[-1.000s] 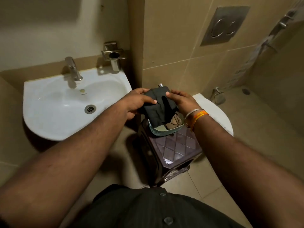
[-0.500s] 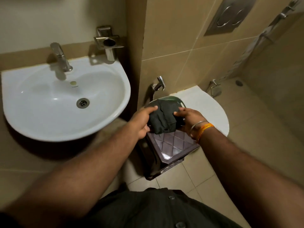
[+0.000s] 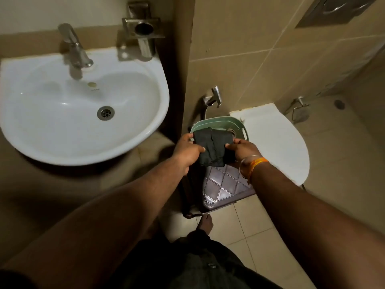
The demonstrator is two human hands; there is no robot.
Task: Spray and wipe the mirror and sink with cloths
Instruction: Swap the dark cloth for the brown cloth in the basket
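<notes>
Over the stool: a dark folded cloth [image 3: 211, 148] is held above the green basket [image 3: 239, 124], which stands at the far edge of the brown quilted stool [image 3: 224, 185].
Left hand [image 3: 187, 152]: closed on the cloth's left edge, thumb over the top.
Right hand [image 3: 242, 150]: closed on the cloth's right edge.
Key relation: the cloth's long axis is stretched between the two hands; the white sink [image 3: 83, 107] lies well apart to the left, so the left hand is nearer it.
Change: the cloth is now spread flatter and lower over the basket than a second ago, and more of the sink is shown.
</notes>
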